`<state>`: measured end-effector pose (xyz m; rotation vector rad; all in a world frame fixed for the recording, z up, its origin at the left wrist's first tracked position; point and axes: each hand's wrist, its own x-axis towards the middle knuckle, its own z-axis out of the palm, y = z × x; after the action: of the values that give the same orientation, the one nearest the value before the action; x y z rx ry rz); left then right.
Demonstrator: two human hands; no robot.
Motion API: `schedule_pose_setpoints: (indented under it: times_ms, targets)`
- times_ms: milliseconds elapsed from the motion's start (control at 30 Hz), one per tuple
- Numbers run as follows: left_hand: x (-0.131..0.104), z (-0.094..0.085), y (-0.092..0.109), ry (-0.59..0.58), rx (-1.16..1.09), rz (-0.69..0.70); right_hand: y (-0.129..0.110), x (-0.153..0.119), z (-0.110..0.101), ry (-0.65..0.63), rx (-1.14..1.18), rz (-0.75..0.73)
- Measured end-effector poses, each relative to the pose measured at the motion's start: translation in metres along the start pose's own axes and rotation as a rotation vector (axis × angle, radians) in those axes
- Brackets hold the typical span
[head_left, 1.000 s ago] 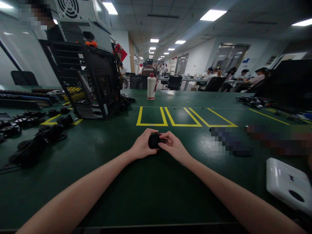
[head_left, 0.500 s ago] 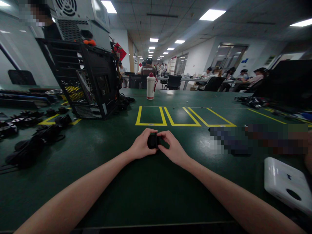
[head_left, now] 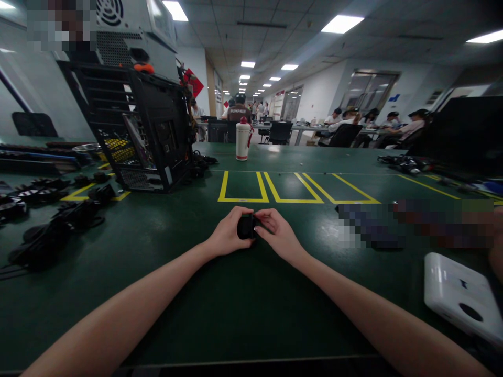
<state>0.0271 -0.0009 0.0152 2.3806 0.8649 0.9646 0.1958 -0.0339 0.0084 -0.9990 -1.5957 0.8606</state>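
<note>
Near the middle of the green table, a small black object (head_left: 245,227) stands between my two hands. My left hand (head_left: 229,232) grips it from the left, fingers over its top and thumb along its lower edge. On the right, my right hand (head_left: 278,234) has its fingertips and thumb against the object's right side. What exactly the object is cannot be made out. Beyond the hands, yellow tape outlines (head_left: 243,200) mark the table.
An open black computer case (head_left: 151,131) stands at the left, with black cables (head_left: 39,246) nearer. A white cup (head_left: 242,140) is at the back. To the right lie a white device (head_left: 459,296) and a black monitor (head_left: 463,136). Other people sit farther off.
My right thumb has moved up against the black object, and the right fingers have shifted slightly. My left hand keeps nearly the same hold.
</note>
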Motion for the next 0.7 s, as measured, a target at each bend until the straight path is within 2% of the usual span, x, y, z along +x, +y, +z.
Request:
schedule_pose_setpoints:
  times_ms: [200, 333, 700]
  targets:
    - [0.0009, 0.0016, -0.0007, 0.016, -0.012, 0.004, 0.0054, 0.0016, -0.0023, -0.006, 0.091, 0.052]
    - [0.0009, 0.0006, 0.0002, 0.009, -0.011, -0.015, -0.0002, -0.0010, -0.0023, -0.065, 0.078, 0.073]
    - [0.0007, 0.0003, -0.0012, -0.001, -0.014, 0.004, -0.0024, -0.0028, 0.0002, -0.035, -0.081, -0.026]
